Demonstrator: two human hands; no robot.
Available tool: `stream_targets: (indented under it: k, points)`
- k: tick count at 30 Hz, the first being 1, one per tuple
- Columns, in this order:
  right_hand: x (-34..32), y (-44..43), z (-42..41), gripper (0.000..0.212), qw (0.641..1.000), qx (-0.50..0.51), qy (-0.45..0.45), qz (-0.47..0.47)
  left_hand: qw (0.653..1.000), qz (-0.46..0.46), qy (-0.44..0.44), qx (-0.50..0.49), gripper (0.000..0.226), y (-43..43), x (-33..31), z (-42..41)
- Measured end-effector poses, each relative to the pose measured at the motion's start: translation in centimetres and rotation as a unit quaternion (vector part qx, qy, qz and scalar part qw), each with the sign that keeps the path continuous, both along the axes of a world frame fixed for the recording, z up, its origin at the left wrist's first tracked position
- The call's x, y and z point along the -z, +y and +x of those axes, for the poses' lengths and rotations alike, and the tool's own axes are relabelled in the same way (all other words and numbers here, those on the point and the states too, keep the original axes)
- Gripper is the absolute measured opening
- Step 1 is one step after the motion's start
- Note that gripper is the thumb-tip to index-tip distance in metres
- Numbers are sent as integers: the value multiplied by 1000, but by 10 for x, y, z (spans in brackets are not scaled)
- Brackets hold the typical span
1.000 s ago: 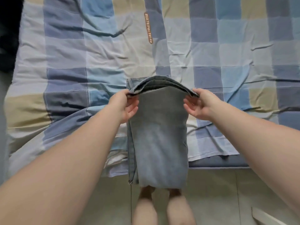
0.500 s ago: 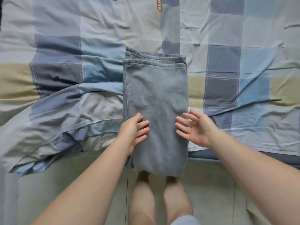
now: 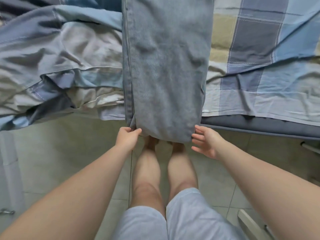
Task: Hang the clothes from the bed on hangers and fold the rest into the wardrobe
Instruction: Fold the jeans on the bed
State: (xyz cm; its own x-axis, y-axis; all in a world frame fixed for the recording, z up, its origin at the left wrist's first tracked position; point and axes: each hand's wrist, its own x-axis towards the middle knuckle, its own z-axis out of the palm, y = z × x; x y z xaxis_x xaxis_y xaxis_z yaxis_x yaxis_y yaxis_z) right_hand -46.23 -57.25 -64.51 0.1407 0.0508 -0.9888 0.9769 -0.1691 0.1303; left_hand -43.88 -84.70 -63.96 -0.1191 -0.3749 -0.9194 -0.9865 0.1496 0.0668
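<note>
Jeans (image 3: pixel 166 66), one folded pair: left grip (image 3: pixel 127 138) pinches a lower corner, right grip (image 3: pixel 207 142) splayed just beside.

The jeans (image 3: pixel 166 66) look like soft faded matt denim, the bed sheet (image 3: pixel 259 49) thin wrinkly cotton-ish cloth, floor (image 3: pixel 60 153) smooth tile.

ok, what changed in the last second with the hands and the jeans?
Both hands let go of the folded far end of the jeans, which was laid flat on the bed, and moved down to the near end hanging over the bed edge. The left hand now pinches the near left corner; the right hand is open, fingertips at the right corner. Jeans stay folded lengthwise.
</note>
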Motion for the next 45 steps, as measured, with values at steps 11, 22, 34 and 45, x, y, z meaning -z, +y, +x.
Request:
stream_targets:
  k: [11,22,34,45]
  points:
    - [44,-1,24,38,979,-189,79,-3,979,-14,104,177,39,-22,43,15]
    - [-28,6,21,34,980,-173,99,23,984,37,88,149,23,-16,-33,28]
    - [-148,7,-37,34,963,-140,202,111,996,72,59,15,28,-17,-140,-39]
    - [-209,-1,-182,13,945,38,312,92,954,88,197,-210,8,-11,-194,-193]
